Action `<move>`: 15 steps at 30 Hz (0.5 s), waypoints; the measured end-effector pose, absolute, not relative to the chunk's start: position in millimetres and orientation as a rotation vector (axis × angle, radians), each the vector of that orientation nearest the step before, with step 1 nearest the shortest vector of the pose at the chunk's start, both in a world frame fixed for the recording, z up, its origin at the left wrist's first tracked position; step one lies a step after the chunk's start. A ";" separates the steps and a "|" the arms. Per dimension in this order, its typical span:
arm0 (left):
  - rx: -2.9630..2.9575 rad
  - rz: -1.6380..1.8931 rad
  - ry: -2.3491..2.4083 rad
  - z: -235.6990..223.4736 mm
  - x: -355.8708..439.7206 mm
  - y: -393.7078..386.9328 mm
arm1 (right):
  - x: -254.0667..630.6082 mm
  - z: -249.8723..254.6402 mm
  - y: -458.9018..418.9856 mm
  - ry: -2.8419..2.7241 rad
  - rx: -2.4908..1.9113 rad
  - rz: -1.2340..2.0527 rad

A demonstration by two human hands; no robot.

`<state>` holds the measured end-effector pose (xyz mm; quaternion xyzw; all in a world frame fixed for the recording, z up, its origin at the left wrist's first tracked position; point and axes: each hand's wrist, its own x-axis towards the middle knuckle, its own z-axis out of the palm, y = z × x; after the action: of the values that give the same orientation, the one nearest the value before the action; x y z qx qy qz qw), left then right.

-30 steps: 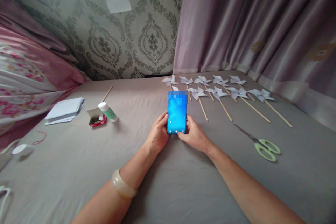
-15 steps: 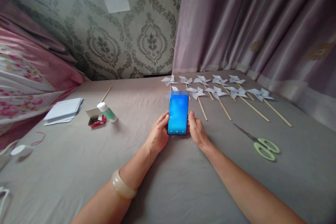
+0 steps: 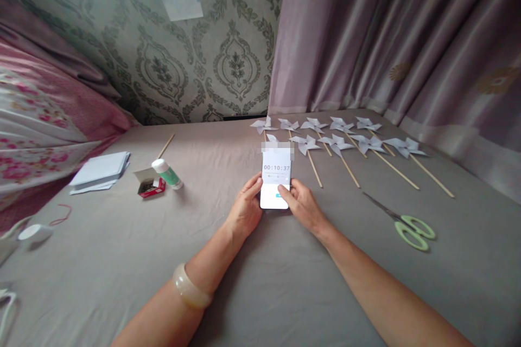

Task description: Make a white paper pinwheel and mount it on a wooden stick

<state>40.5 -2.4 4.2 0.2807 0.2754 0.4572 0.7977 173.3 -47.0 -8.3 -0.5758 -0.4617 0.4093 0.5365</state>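
Observation:
A smartphone is held upright between my two hands, its white screen showing a timer at 00:10:37. My left hand is closed around its left edge, the thumb along the side. My right hand grips the right edge, and its thumb lies over the lower part of the screen. Beyond the phone, white paper pinwheels on wooden sticks lie in two rows; the phone partly hides one of them. Green-handled scissors rest to the right of my right hand.
Left of my hands are a glue stick, an open red box, a stack of paper, a loose wooden stick, a red string and a white round object. A grey sheet covers the surface.
The phone screen has switched from a blue home screen to a white timer page. My right thumb has moved left from the phone's edge onto the screen.

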 end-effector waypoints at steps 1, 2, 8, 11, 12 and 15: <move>0.604 0.982 0.591 4.2 40.5 -2.2 | 173.1 -9.7 -47.2 -1.103 -1.355 0.997; 0.604 0.983 0.591 4.2 40.5 -2.0 | 173.1 -10.5 -47.4 -1.108 -1.342 1.010; 0.593 0.980 0.577 4.7 39.9 -1.4 | 173.9 -0.1 -51.0 -1.126 -1.314 1.054; 0.593 0.981 0.572 5.4 39.2 -1.5 | 174.9 5.9 -52.7 -1.114 -1.315 1.033; 0.592 0.981 0.570 5.8 39.0 -1.5 | 175.3 6.8 -53.0 -1.108 -1.310 1.029; 0.584 0.976 0.562 7.2 38.4 -1.1 | 176.1 7.2 -53.8 -1.084 -1.269 1.049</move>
<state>38.4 -1.1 7.2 0.2727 0.2626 0.4557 0.8056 176.1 -53.8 7.2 -0.5366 -0.4585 0.4438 0.5522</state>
